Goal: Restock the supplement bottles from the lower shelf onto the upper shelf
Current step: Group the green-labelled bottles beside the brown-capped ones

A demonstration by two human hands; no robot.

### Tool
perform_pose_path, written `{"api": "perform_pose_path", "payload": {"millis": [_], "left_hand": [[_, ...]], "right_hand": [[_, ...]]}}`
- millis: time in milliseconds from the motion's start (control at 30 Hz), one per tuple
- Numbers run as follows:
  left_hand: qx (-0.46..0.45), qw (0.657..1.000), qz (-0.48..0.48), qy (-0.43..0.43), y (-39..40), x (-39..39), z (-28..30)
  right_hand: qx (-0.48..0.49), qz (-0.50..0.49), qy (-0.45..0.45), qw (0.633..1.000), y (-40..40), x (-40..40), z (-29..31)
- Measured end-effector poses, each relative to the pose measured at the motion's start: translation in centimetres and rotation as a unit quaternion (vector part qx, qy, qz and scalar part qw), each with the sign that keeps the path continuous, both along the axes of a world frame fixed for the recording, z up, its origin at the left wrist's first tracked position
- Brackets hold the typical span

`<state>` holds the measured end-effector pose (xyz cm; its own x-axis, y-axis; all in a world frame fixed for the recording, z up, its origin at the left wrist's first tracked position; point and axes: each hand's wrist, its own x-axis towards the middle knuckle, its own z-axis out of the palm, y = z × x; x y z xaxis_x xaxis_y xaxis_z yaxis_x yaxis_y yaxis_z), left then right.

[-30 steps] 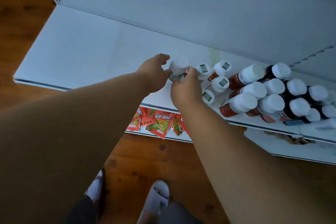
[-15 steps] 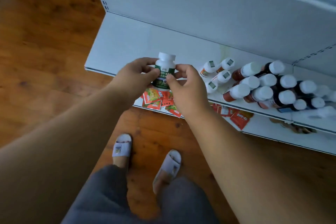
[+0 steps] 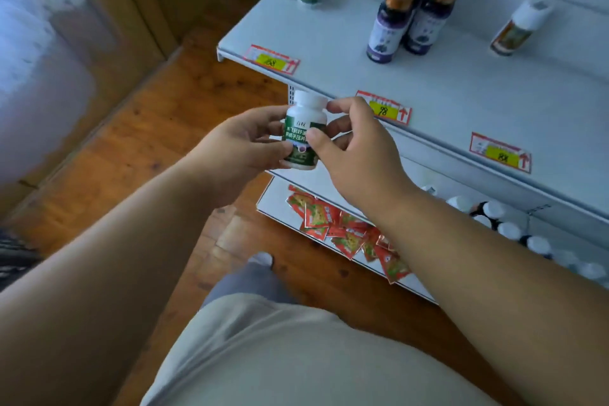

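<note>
Supplement bottle (image 3: pixel 303 132): light, rigid, smooth plastic; clamped upright at label between left hand (image 3: pixel 240 145) and right hand (image 3: pixel 356 148).

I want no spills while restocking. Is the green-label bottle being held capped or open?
Capped. The green-label bottle has its white cap on top, upright between the left hand and right hand.

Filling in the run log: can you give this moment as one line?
phase: carry | held: green-label bottle, upright | hands: left hand + right hand both gripping | target: upper shelf | placed: no
</note>
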<state>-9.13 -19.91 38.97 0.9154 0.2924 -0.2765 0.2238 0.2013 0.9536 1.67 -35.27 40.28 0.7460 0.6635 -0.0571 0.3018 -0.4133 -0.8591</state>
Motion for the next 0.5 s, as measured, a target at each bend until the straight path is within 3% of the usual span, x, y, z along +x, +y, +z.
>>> {"api": "perform_pose_path", "payload": {"millis": [333, 500], "left_hand": [[0.069, 0.997, -0.008, -0.027, 10.6, 6.8, 5.0], [0.272, 0.962, 0.016, 0.022, 16.6, 12.5, 5.9]], "right_hand": [[0.016, -0.063, -0.002, 0.998, 11.1, 5.5, 4.8], [-0.037, -0.099, -0.043, 0.993, 17.4, 9.9, 5.6]]}}
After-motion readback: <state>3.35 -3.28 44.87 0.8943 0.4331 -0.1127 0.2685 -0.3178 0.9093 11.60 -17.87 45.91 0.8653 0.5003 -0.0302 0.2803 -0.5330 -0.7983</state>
